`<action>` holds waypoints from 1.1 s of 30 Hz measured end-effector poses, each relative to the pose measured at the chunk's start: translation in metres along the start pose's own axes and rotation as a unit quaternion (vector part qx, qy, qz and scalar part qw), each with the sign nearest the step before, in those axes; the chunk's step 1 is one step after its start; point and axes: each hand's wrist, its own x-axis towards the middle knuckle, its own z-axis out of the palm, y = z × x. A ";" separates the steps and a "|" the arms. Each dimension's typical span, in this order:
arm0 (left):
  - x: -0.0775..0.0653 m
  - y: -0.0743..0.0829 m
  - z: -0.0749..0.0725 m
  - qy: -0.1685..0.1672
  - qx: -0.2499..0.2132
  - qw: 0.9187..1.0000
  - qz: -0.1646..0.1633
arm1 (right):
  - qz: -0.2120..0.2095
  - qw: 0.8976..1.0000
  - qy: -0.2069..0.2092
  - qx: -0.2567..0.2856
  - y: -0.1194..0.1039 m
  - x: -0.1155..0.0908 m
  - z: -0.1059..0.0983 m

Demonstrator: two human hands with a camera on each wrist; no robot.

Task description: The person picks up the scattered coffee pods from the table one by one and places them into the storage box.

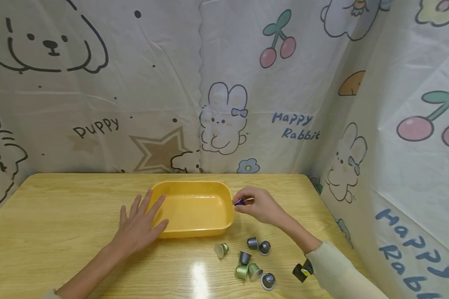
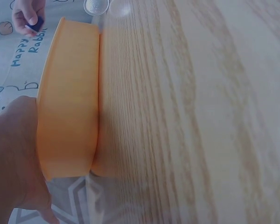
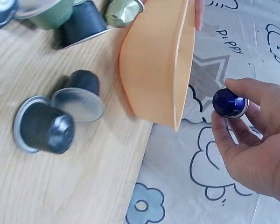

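Note:
A dark blue coffee capsule is pinched between the thumb and fingers of my right hand. That hand hovers at the right end of a yellow plastic basin, level with its rim. My left hand rests on the basin's left end, fingers spread and straight over the rim. The basin's visible floor holds nothing. In front of its right half lie several loose capsules: a pale green one, two green ones side by side, and dark grey ones such as this capsule, some upside down, some on their sides.
The wooden table runs up to a printed cloth at the back and right. A small black object with a yellow mark is beside my right sleeve.

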 end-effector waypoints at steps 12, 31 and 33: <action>0.003 0.003 0.000 0.002 0.001 1.000 -0.001 | -0.023 1.000 -0.002 0.019 -0.009 0.030 0.020; 0.002 -0.002 0.000 -0.006 0.002 1.000 -0.014 | -0.030 0.998 -0.052 0.014 -0.039 0.078 0.058; 0.002 -0.002 0.000 -0.008 0.002 1.000 -0.015 | -0.039 0.998 -0.056 0.013 -0.041 0.082 0.063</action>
